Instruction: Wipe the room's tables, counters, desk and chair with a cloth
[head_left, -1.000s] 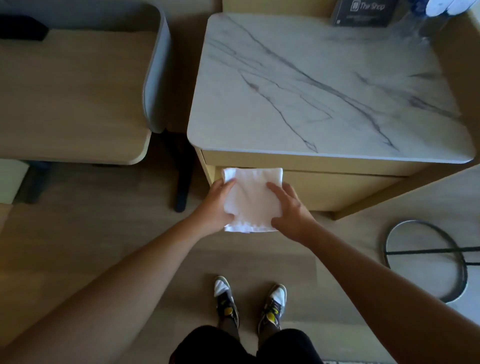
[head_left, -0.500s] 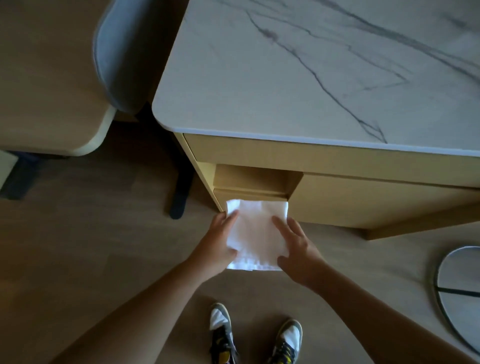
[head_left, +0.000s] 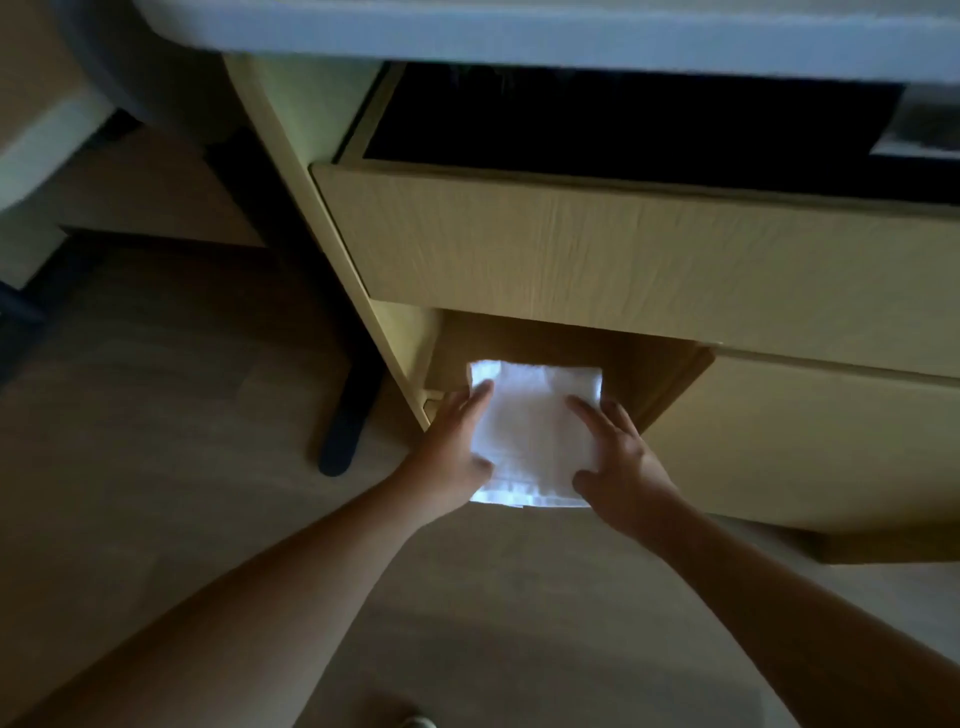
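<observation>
- Closer and lower than half a second ago: counter top now only a pale strip (head_left: 571, 31) at the upper edge, both hands and cloth carried forward to the low recess.
- Far left: dark chair leg (head_left: 348, 415) on the floor, well apart.
- Left hand (head_left: 452, 447): fingers extended, pressing the cloth's left edge.
- White folded cloth (head_left: 535, 431) at the mouth of the open recess (head_left: 623, 358), between both hands.
- Right hand (head_left: 618, 457): fingers spread flat on the right side.
- Risk: cloth slipping to the floor, since only pressed, not gripped.
</observation>
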